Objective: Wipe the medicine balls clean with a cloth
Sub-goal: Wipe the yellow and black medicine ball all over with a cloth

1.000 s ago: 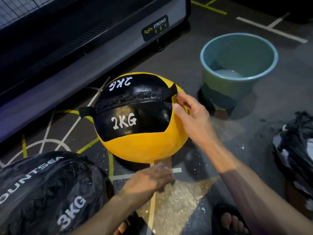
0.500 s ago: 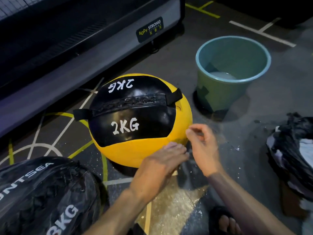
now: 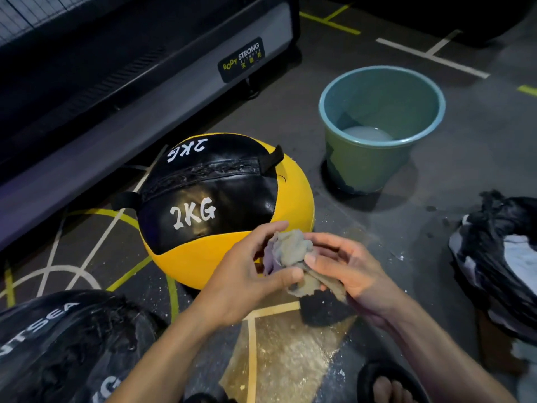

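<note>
A yellow and black medicine ball marked 2KG rests on the floor in the middle of the head view. Just in front of it, both hands hold a crumpled grey cloth. My left hand grips the cloth's left side with its thumb underneath. My right hand pinches the right side, thumb on top. Neither hand touches the ball. A black medicine ball marked 3KG lies at the bottom left.
A teal bucket with some water stands beyond the ball to the right. A black bag with pale contents lies at the right edge. A dark machine base runs along the back left. My sandalled foot is at the bottom.
My right hand left the 2KG ball's side and came down to join the left hand. Both lifted the grey cloth off the floor and now bunch it in front of the ball.
</note>
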A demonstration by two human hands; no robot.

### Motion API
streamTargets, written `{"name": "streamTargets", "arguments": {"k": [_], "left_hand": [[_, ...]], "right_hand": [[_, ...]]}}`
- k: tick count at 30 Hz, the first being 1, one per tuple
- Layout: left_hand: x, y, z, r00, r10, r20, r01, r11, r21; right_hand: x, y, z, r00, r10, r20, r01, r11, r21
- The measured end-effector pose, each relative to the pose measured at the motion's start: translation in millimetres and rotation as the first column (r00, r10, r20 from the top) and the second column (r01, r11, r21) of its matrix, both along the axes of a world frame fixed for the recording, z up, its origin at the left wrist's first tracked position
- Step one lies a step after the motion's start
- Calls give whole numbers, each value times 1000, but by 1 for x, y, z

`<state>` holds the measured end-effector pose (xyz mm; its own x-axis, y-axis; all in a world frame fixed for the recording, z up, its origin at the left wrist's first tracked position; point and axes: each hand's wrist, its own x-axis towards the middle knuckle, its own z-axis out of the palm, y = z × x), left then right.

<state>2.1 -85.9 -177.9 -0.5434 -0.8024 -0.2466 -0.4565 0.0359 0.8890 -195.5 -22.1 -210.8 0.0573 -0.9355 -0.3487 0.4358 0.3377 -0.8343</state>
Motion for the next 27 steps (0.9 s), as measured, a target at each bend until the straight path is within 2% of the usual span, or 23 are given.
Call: {"name": "streamTargets", "arguments": {"k": [2,6,10,14,17,18,20,21,22,23,24,25,26,27], "left_hand": [[0,-2,2,998,20,-58,-14,994,104],[-2,-3,0,982,108,-154,-84,985,152],[-9,-1,5,899,332,-285,-263,931,252],[-12,-1,20,840,434,-325,-367,896,249],[-10,-2,31,849,412,-332,-388,911,137],[-8,-2,35,854,394,-341,-394,916,73],[-6,-4,40,838,400,-371,-430,903,5],[-5,-5,43,814,419,-403,-447,894,27],[-4,-7,47,790,431,-437,-442,893,81],[-4,-9,49,775,431,-462,-418,898,138],[-4,-10,52,769,425,-477,-388,904,179],[-3,-13,54,773,411,-483,-356,911,205],[-4,-15,56,783,392,-483,-325,920,220],[-5,-17,58,798,368,-478,-294,929,226]], "right_hand": [[-3,-2,-1,999,-36,-36,36,999,-3],[-10,-5,1,994,-64,-87,59,996,-62],[-16,-4,-1,987,-85,-139,72,993,-99],[-18,1,-3,961,-43,-272,13,994,-109],[-21,0,-8,931,-71,-359,28,992,-124],[-22,-1,-9,928,-111,-356,68,989,-132],[-28,-3,-10,953,-247,-179,234,968,-89],[-31,-3,-8,950,-297,-99,293,955,-50],[-35,-3,-8,943,-320,-94,319,947,-30],[-39,-1,-10,934,-291,-208,290,956,-38],[-43,1,-13,898,-198,-392,201,979,-34],[-46,3,-14,825,-68,-560,80,997,-3],[-45,4,-12,754,32,-657,-12,999,36],[-43,4,-8,731,59,-680,-48,998,35]]}}
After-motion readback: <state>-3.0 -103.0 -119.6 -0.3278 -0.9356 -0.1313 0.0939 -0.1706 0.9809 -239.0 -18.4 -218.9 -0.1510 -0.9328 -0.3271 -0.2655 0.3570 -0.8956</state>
